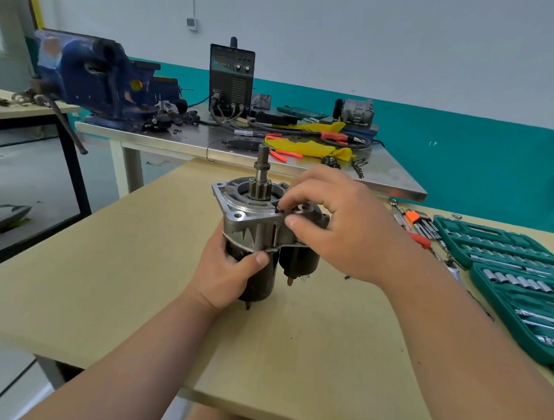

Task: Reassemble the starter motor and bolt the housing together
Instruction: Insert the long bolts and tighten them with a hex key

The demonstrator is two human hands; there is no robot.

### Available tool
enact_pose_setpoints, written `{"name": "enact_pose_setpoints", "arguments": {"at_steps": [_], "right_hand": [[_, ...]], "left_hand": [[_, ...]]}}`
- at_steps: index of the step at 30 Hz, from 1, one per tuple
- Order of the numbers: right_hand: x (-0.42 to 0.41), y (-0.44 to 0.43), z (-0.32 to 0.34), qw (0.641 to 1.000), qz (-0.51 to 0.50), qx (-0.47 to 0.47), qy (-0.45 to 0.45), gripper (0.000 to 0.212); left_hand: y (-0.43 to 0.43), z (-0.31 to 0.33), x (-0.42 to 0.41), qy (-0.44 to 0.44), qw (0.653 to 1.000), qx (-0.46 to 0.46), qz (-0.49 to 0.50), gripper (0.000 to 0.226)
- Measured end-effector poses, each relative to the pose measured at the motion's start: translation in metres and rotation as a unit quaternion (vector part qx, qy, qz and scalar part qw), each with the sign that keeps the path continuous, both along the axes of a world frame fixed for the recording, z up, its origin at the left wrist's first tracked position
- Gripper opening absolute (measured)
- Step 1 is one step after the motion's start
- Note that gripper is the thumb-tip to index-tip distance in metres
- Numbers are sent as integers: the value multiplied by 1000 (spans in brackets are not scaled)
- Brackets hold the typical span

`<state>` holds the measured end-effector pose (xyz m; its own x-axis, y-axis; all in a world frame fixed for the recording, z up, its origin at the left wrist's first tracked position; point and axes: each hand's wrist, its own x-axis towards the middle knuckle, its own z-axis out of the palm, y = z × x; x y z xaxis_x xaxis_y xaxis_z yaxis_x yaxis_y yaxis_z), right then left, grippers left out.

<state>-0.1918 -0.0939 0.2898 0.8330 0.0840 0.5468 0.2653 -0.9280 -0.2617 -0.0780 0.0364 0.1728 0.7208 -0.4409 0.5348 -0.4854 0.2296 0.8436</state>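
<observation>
1 view — head-worn, facing forward and down, close above the left hand, right hand and desk.

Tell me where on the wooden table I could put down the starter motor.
Free: the table left of the starter motor, up to its left edge, and the near strip in front of it. Crowded: the right side, with socket cases and hex keys.

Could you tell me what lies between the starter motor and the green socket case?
Head view: the right hand, then a hex key set and a red-handled tool.
</observation>
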Motion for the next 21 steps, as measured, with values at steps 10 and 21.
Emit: {"name": "enact_pose_setpoints", "arguments": {"at_steps": [10,21], "right_hand": [[2,3,-13,999,-11,12,-46,14],[2,-2,-16,998,-3,-17,-62,13]], "left_hand": [[0,-1,1,-4,1000,3,-6,109],[-2,-4,2,-17,1000,4,1,77]]}}
